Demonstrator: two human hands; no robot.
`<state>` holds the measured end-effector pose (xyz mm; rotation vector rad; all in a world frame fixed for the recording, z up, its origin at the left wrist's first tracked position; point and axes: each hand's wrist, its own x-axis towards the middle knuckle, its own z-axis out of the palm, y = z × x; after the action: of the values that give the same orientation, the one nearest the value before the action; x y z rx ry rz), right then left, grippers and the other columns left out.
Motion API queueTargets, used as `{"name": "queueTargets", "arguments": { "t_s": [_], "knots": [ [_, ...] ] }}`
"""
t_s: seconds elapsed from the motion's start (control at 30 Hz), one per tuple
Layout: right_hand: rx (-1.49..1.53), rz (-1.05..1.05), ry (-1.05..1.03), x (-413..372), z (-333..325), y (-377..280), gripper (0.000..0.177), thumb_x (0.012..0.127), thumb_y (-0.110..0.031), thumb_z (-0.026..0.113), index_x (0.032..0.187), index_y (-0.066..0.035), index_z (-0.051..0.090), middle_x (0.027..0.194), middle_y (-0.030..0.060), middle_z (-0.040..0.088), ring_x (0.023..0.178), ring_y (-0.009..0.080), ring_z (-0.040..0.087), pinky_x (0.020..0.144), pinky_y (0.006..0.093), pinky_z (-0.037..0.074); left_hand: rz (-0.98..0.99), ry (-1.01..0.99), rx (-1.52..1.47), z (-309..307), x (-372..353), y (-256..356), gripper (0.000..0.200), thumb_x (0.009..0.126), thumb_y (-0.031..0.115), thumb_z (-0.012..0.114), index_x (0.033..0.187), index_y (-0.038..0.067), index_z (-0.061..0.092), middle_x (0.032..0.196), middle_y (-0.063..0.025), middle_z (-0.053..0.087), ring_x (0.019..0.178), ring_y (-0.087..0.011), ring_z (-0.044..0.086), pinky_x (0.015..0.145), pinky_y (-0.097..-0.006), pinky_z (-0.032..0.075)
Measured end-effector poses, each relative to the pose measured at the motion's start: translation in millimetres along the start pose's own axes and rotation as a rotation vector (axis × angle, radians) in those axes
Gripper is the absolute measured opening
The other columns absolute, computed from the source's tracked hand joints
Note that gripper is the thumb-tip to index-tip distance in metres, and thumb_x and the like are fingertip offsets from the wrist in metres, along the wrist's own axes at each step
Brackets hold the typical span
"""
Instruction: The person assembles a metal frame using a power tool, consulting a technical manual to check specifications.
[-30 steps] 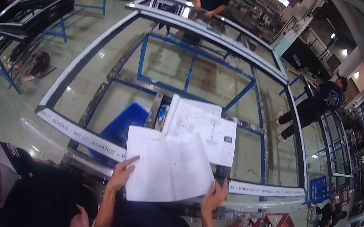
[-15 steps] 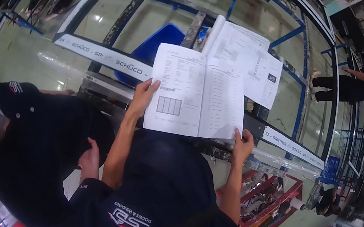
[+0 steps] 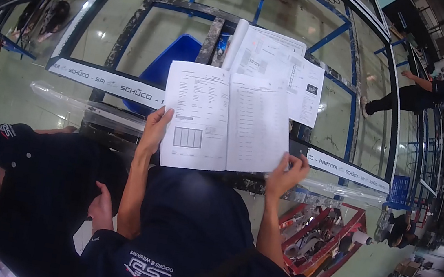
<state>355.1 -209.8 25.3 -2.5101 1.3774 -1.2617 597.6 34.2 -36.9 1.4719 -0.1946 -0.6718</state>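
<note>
An open booklet of printed sheets (image 3: 196, 116) is held up in front of me, with a small panelled drawing on its left page and rows of text on its right page. My left hand (image 3: 154, 132) grips its left edge, thumb on the front. At the lower right corner, my right hand (image 3: 287, 174) has its fingers closed on the page edge, slightly blurred. Behind the booklet, more printed drawing sheets (image 3: 307, 94) with a rolled-back edge lie on the work stand. The booklet covers part of them.
A large frame with white Schüco-printed film (image 3: 125, 87) rests on a blue-and-black stand (image 3: 216, 32). Beneath is a blue bin (image 3: 173, 60). A co-worker's hand (image 3: 102, 208) is close on my left. A red cart (image 3: 327, 247) stands right; another person (image 3: 426, 93) is farther off.
The view has shifted, so the scene sits farther left. The booklet appears lower against the sheets behind it. My right hand has moved slightly up along the page's edge.
</note>
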Motion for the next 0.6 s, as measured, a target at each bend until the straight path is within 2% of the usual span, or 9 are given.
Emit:
{"name": "queueTargets", "arguments": {
  "t_s": [0.07,0.13,0.23,0.3,0.37,0.4,0.43,0.53,0.6],
  "knots": [
    [0.533,0.178,-0.487,-14,-13,-55,0.011,0.090,-0.012,0.064,0.095,-0.002,0.061,0.098,0.0115,0.062,0.092,0.0281,0.061,0.086,0.0390,0.049,-0.049,0.030,-0.012,2,-5,9,0.047,0.098,0.026,0.055,0.129,-0.010,0.053,0.121,-0.0174,0.062,0.110,-0.0234,0.058,0.095,-0.0339,0.046],
    [1.199,0.063,-1.380,-1,-44,-96,0.012,0.089,-0.011,0.064,0.096,-0.001,0.063,0.104,0.0123,0.065,0.100,0.0317,0.062,0.093,0.0393,0.047,-0.076,0.019,0.004,8,-6,20,0.047,0.098,0.026,0.055,0.129,-0.009,0.053,0.121,-0.0172,0.062,0.110,-0.0237,0.058,0.095,-0.0340,0.046],
    [1.011,-0.001,-1.207,-6,-25,-85,0.011,0.084,-0.001,0.065,0.095,0.000,0.063,0.123,0.0169,0.063,0.118,0.0295,0.058,0.100,0.0370,0.043,-0.072,-0.011,0.051,10,-1,35,0.047,0.098,0.027,0.055,0.129,-0.009,0.053,0.122,-0.0171,0.062,0.110,-0.0241,0.059,0.096,-0.0341,0.045],
    [0.672,0.155,-0.649,-10,0,-46,0.020,0.084,-0.010,0.069,0.101,0.001,0.065,0.116,0.0184,0.065,0.110,0.0334,0.061,0.096,0.0387,0.045,-0.082,0.016,0.058,8,-5,36,0.047,0.098,0.027,0.055,0.129,-0.009,0.054,0.122,-0.0171,0.062,0.110,-0.0243,0.059,0.096,-0.0342,0.045],
    [0.276,0.161,-0.402,-26,28,24,0.038,0.078,-0.017,0.077,0.107,0.002,0.061,0.113,0.0184,0.061,0.107,0.0348,0.058,0.095,0.0399,0.044,-0.061,0.034,0.057,4,-10,31,0.046,0.098,0.025,0.056,0.129,-0.009,0.054,0.122,-0.0164,0.062,0.109,-0.0236,0.059,0.096,-0.0336,0.046],
    [0.282,0.362,-0.472,-25,27,41,0.041,0.075,-0.019,0.079,0.106,0.002,0.061,0.114,0.0189,0.060,0.107,0.0347,0.057,0.094,0.0415,0.044,-0.028,0.030,0.056,5,-9,28,0.044,0.098,0.023,0.056,0.129,-0.008,0.054,0.122,-0.0158,0.062,0.109,-0.0227,0.059,0.095,-0.0330,0.046],
    [0.249,0.295,-0.410,-32,32,61,0.040,0.073,-0.013,0.081,0.105,0.002,0.062,0.102,0.0148,0.063,0.093,0.0263,0.061,0.084,0.0367,0.049,0.001,0.022,0.057,7,-6,23,0.043,0.098,0.021,0.056,0.129,-0.008,0.054,0.121,-0.0152,0.063,0.108,-0.0218,0.059,0.094,-0.0323,0.046],
    [0.669,0.732,-0.552,-38,33,90,0.037,0.073,-0.007,0.082,0.104,0.001,0.063,0.088,0.0076,0.065,0.079,0.0152,0.061,0.072,0.0280,0.050,0.023,0.020,0.011,5,-4,7,0.039,0.097,0.016,0.056,0.129,-0.006,0.055,0.120,-0.0126,0.064,0.106,-0.0189,0.059,0.092,-0.0305,0.047],
    [0.682,0.757,-0.492,-34,29,83,0.030,0.073,-0.002,0.081,0.099,0.001,0.066,0.080,0.0044,0.066,0.072,0.0089,0.060,0.065,0.0214,0.047,0.013,0.030,0.000,5,-7,11,0.039,0.097,0.017,0.056,0.129,-0.006,0.055,0.119,-0.0119,0.064,0.106,-0.0187,0.059,0.092,-0.0306,0.047]
  ]
}}
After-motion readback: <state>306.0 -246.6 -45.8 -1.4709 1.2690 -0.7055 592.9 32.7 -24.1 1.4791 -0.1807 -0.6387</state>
